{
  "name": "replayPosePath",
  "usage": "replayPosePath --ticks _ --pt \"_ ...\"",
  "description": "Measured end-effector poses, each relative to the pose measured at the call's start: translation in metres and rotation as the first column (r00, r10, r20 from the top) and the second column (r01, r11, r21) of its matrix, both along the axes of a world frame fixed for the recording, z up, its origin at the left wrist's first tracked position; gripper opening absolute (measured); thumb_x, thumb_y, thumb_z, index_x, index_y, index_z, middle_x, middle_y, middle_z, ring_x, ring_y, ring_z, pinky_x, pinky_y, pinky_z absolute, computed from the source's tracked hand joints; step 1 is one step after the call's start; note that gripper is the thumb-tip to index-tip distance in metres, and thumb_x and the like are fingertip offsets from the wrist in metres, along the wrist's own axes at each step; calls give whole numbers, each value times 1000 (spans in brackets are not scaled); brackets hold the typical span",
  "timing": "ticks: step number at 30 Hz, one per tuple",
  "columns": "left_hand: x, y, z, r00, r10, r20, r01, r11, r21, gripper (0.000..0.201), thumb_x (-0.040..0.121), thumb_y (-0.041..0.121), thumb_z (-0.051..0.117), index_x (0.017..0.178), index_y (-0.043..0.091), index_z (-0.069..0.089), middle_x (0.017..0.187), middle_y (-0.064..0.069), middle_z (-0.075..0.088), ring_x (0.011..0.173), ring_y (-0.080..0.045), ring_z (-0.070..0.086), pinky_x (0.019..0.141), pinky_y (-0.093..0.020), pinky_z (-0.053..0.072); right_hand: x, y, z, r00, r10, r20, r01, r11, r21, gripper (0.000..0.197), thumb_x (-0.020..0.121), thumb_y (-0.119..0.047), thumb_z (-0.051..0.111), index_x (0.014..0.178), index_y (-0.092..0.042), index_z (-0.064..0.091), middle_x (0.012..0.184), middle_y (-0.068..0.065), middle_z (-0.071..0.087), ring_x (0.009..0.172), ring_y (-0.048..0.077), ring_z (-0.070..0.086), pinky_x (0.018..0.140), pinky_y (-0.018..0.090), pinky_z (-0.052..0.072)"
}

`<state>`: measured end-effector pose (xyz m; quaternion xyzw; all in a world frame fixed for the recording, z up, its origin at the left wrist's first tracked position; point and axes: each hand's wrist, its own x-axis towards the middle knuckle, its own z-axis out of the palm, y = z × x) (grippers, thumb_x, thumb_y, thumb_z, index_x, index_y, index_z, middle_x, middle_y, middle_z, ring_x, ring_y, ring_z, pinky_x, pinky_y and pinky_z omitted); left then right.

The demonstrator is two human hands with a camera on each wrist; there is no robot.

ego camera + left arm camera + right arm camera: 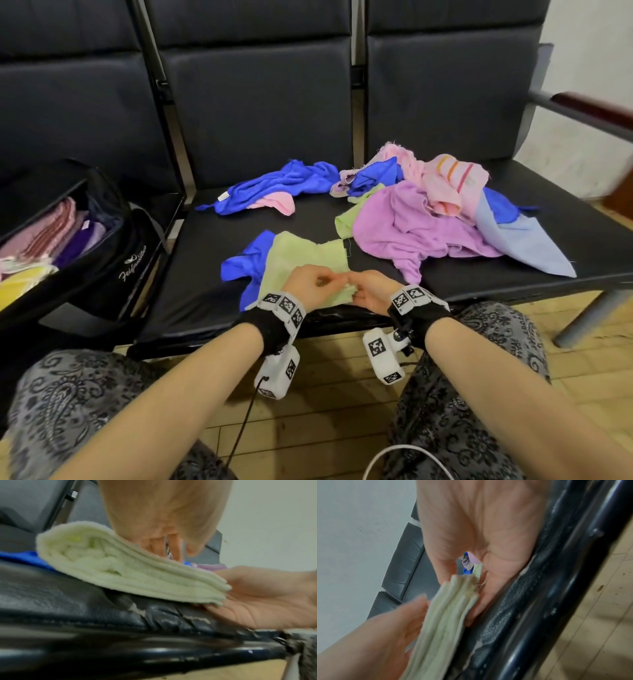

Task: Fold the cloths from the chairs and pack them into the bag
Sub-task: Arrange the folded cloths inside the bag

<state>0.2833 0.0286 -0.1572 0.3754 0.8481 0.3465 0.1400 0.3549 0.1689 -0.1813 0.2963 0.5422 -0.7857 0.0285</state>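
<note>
Gripping the folded light-green cloth (301, 263) at the front edge of the middle chair seat (205, 240): left hand (310, 286) on top with fingers curled onto the layered corner, right hand (371, 291) pinching that same corner, palm partly underneath. Cloth rests partly on a blue cloth (245, 265). Unfolded pile of cloths (428, 212) behind and to the right; another blue cloth (281, 186) farther back. Open black bag (113, 260) on the left chair holds folded cloths
</note>
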Motion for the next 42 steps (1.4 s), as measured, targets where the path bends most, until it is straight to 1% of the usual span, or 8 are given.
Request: replayPosePath --ticks 5,9,13,17,21,28,35,42 --pt "-35 -17 2 922 342 -181 -385 862 -329 41 88 28 55 125 10 51 130 -15 45 119 -34 45 96 -38 40 -1 -2 0 1000 9 10 -9 999 44 18 88 3 59 104 10 58 96 20 61 85 24 64 73 26 58" --pt "-53 -41 0 835 535 127 -456 802 -385 74 89 42 55 140 -3 26 137 -19 41 123 -34 46 94 -33 38 1 -7 14 1000 -4 -6 4 1000 31 20 88 8 55 107 13 56 90 20 61 81 26 63 63 30 59" --pt "-69 -55 -1 591 536 603 -508 828 -238 51 83 31 68 118 0 46 84 -12 55 71 -24 60 61 -30 55 -8 -8 36 992 -94 -79 95 995 11 49 88 11 51 123 -19 35 89 15 54 72 23 58 60 39 56" --pt "-73 -59 24 364 325 873 -440 886 -146 19 94 12 50 75 11 50 50 0 47 33 -7 42 30 -11 29 -24 -8 75 984 -21 -178 33 997 66 29 92 5 47 117 -7 55 90 13 60 75 19 60 59 28 56" --pt "-96 -59 62 301 202 932 -512 859 -21 18 98 29 41 97 24 58 47 1 42 27 -4 33 27 -9 21 -45 -7 108 974 -44 -224 61 996 71 14 91 -1 53 100 -4 64 89 11 62 77 17 60 60 22 56" --pt "-109 -57 117 678 191 710 -557 764 327 25 87 21 63 110 12 67 78 3 64 68 -10 59 59 -21 49 -73 -10 141 925 -56 -375 108 987 118 24 92 3 45 95 -4 67 92 10 60 81 17 57 65 22 53" --pt "-93 -75 68 701 311 641 -513 845 151 3 92 19 59 92 18 61 85 -4 60 68 -13 56 63 -27 49 -58 -23 86 998 29 -59 -23 995 99 33 86 -6 59 119 -3 62 89 7 50 72 16 53 51 23 48" --pt "-71 -96 -3 656 418 628 -434 890 -139 17 90 19 57 93 3 62 74 -10 53 60 -19 50 54 -26 44 -22 -24 24 988 129 87 -127 991 -30 20 89 -4 46 102 -5 62 63 3 51 48 10 48 44 20 43"
